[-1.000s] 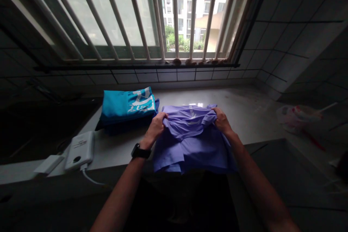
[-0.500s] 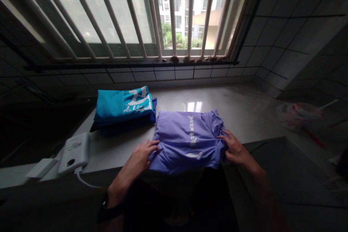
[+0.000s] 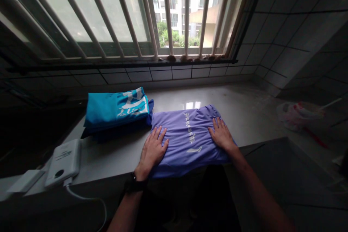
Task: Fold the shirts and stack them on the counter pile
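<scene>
A folded purple shirt (image 3: 187,136) with white lettering lies on the pale countertop (image 3: 244,112) near its front edge. My left hand (image 3: 152,149) lies flat on the shirt's left side, fingers spread. My right hand (image 3: 221,135) lies flat on its right side, fingers stretched out. A black watch (image 3: 133,185) sits on my left wrist. To the left of the purple shirt is a stack of folded clothes with a turquoise shirt (image 3: 115,109) on top.
A white power bank (image 3: 62,162) with a cable lies at the counter's left front. A plastic bag (image 3: 297,115) sits at the right. A barred window (image 3: 130,14) rises behind the counter, and tiled walls close the right corner.
The purple shirt was folded over toward me and now lies flat. My hands let go of its edges and moved onto its top, pressing it flat.
</scene>
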The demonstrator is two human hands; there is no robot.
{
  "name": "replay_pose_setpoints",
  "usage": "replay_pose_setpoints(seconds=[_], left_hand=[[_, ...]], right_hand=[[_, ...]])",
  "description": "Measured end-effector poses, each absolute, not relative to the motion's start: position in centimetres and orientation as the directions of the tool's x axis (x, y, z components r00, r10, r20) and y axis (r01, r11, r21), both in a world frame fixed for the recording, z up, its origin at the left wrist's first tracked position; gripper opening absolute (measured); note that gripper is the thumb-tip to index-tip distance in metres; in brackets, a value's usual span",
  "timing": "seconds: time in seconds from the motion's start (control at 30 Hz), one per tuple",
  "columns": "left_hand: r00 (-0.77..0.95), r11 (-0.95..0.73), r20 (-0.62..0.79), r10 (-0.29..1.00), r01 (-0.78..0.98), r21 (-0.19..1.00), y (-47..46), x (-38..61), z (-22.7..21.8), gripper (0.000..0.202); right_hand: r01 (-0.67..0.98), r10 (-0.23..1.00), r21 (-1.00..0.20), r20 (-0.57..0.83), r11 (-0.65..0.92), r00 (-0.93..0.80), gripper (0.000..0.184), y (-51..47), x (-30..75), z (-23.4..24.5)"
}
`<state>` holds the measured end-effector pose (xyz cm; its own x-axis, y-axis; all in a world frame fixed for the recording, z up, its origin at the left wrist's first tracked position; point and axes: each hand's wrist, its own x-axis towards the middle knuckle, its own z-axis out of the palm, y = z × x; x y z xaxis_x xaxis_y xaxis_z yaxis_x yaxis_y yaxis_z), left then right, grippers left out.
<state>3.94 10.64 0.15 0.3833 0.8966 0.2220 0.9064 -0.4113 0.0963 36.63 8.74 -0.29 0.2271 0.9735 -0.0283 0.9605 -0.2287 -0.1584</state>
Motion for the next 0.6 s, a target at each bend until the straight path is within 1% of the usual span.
replay_pose_setpoints(seconds=[0.1, 0.17, 0.2, 0.27, 0.33, 0.37, 0.43, 0.53, 0.6], left_hand=[[0.325, -0.338, 0.177, 0.929, 0.940, 0.048, 9.7, 5.6, 2.2, 0.054], [0.297, -0.300, 0.129, 0.946, 0.954, 0.000, 9.0, 6.8, 4.0, 0.051], [0.293, -0.293, 0.113, 0.950, 0.956, -0.019, 8.8, 7.2, 4.8, 0.049], [0.324, -0.322, 0.122, 0.938, 0.946, -0.031, 8.4, 7.4, 5.6, 0.045], [0.373, -0.376, 0.176, 0.911, 0.926, -0.013, 8.3, 6.9, 5.1, 0.044], [0.383, -0.391, 0.202, 0.901, 0.920, 0.000, 8.3, 6.5, 4.4, 0.047], [0.372, -0.386, 0.224, 0.901, 0.922, 0.022, 7.9, 5.5, 2.7, 0.051], [0.318, -0.332, 0.231, 0.919, 0.943, 0.022, 6.5, 4.6, 0.8, 0.051], [0.293, -0.304, 0.253, 0.922, 0.953, 0.005, 5.1, 4.5, 0.5, 0.051]], right_hand=[[0.983, 0.989, -0.135, -0.092, -0.127, 0.115, 0.066, 13.1, 37.4, 2.3], [0.991, 0.992, -0.114, -0.115, -0.070, 0.057, 0.064, 14.9, 37.2, 4.3], [0.993, 0.994, -0.100, -0.095, -0.058, 0.048, 0.063, 15.1, 36.7, 5.2], [0.995, 0.998, -0.087, 0.007, -0.058, 0.059, 0.062, 13.9, 35.3, 6.0], [0.991, 0.992, -0.113, 0.100, -0.071, 0.082, 0.060, 10.7, 33.2, 5.5], [0.986, 0.991, -0.136, 0.084, -0.097, 0.109, 0.059, 8.6, 32.2, 4.7], [0.979, 0.989, -0.145, 0.015, -0.145, 0.148, 0.057, 4.8, 30.4, 2.8], [0.978, 0.989, -0.151, 0.024, -0.144, 0.149, 0.057, 1.8, 29.4, 0.3], [0.977, 0.993, -0.184, 0.021, -0.107, 0.113, 0.056, 2.5, 29.9, -0.2]])
